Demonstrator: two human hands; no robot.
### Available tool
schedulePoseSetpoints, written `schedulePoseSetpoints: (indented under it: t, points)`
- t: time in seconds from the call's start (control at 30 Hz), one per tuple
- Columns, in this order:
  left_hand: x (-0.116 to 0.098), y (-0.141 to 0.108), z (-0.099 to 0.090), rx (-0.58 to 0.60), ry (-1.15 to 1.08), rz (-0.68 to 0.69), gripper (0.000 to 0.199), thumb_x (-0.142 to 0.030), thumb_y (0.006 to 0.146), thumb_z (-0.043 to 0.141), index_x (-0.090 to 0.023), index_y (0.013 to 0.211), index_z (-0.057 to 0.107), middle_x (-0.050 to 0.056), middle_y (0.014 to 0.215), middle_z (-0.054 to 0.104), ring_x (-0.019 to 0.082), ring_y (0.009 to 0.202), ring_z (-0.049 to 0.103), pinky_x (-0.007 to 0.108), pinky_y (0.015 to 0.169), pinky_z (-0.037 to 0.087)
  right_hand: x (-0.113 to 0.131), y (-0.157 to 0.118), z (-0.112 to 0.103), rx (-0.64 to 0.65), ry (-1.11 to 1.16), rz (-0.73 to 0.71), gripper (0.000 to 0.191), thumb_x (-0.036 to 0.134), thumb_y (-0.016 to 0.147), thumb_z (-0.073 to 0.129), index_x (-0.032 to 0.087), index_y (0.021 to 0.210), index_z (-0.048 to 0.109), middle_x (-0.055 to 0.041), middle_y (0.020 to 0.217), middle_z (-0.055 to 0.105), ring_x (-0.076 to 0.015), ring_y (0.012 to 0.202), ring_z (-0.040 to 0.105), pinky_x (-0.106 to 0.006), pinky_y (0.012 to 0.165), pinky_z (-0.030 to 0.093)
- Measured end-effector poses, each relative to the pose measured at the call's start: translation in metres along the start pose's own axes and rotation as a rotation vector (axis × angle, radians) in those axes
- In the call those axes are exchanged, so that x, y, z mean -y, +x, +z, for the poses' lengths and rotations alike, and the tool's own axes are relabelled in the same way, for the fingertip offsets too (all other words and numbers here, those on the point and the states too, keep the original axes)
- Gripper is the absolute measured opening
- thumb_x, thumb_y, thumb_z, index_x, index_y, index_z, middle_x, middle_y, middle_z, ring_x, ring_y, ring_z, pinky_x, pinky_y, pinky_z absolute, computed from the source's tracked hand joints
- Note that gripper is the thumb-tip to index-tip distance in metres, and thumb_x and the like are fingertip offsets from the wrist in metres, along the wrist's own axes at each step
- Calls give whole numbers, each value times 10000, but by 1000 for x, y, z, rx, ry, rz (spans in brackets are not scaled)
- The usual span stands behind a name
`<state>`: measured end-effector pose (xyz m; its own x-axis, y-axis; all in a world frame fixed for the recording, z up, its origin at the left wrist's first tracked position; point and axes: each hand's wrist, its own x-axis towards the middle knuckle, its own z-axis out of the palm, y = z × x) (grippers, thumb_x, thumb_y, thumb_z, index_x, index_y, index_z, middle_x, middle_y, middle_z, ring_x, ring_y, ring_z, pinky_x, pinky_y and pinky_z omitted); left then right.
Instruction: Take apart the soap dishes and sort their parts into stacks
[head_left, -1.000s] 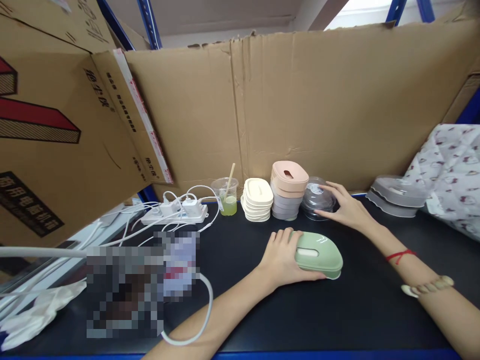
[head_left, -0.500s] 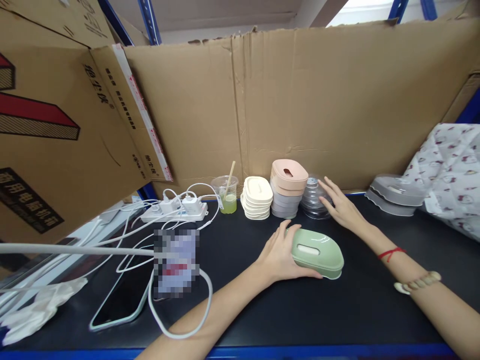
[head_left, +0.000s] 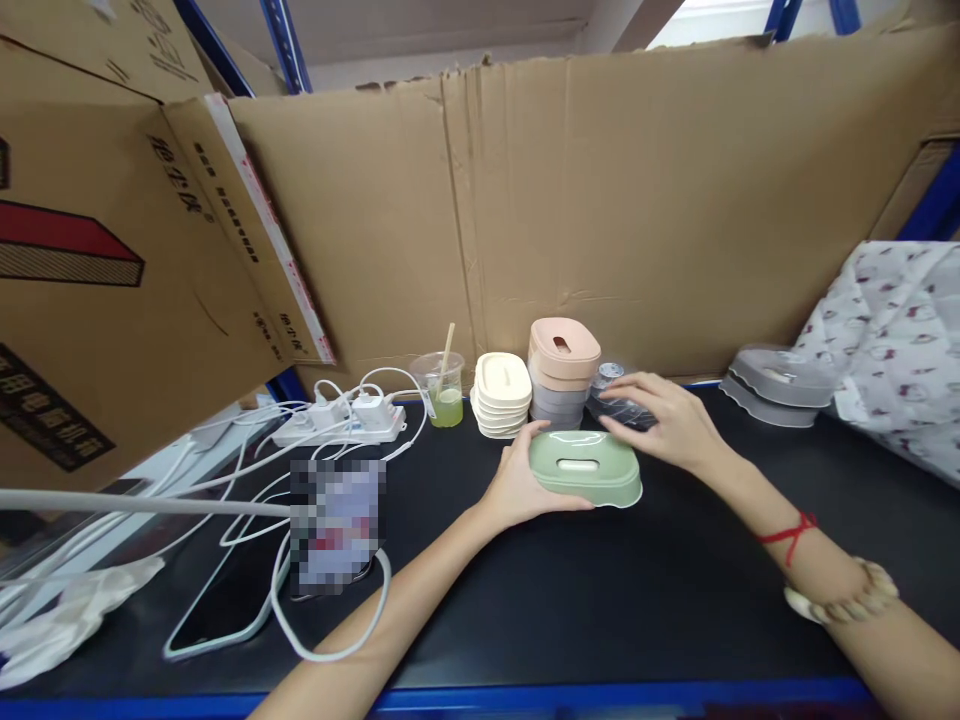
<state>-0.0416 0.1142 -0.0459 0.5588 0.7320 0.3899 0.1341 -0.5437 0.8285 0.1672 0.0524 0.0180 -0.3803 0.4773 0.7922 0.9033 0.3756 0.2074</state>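
Cardboard [head_left: 600,200] walled off a black tabletop [head_left: 600,620], where a green oval case [head_left: 615,470] sat in the left hand's grasp, apart from the upright stacks.

The left hand [head_left: 521,485] gripped the case by its left end, thumb along the near side; whether its base touched the tabletop could not be told. The right hand [head_left: 667,420] held nothing visible, its fingers parted and curved near the case's far right edge, with clear containers [head_left: 600,405] partly hidden behind them. Cream pieces [head_left: 502,385] were already piled together, and pink pieces [head_left: 559,375] already topped grey ones [head_left: 556,405] beside them. Only the green case was in hand, not in either stack. Well off to the right lay translucent covers [head_left: 780,390], one over another.
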Motion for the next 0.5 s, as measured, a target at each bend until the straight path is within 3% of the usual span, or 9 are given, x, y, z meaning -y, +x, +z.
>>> schedulePoseSetpoints:
  t: [0.17,0.27,0.33,0.4,0.5]
  points:
    - [1,-2,0,116,135,50,983,-193,424,965,-174,1251,435,110,1212,483,350,1111,432,470,1007,306,-29,-13,5,100,-170,278,519,466,786,585,153,1200,565,-179,1227,518,-362,1111,512,-496,795,507]
    - [2,-2,0,185,169,81,1004,-222,483,952,-148,1303,377,142,1255,442,355,1130,414,482,1011,286,-28,-12,0,109,-92,302,492,455,775,596,146,1158,591,-174,1197,540,-349,1061,541,-499,816,494]
    - [4,-2,-1,200,151,76,1025,-255,509,939,-138,1331,339,156,1259,428,355,1146,394,486,1011,281,-16,-6,-6,140,88,279,408,444,790,588,166,1088,620,-132,1095,602,-295,956,594,-447,802,509]
    - [6,-1,-1,174,84,60,1056,-292,475,935,-141,1331,334,148,1208,461,347,1124,409,475,996,299,0,0,-11,279,336,265,403,435,768,634,181,1080,621,-86,1024,635,-245,895,614,-381,791,523]
    - [6,-1,-2,72,-152,50,974,-365,499,875,-148,1294,354,108,1072,527,308,1013,490,418,926,377,23,3,-10,551,552,238,676,425,659,753,168,1246,536,-99,1212,557,-267,1077,542,-396,913,473]
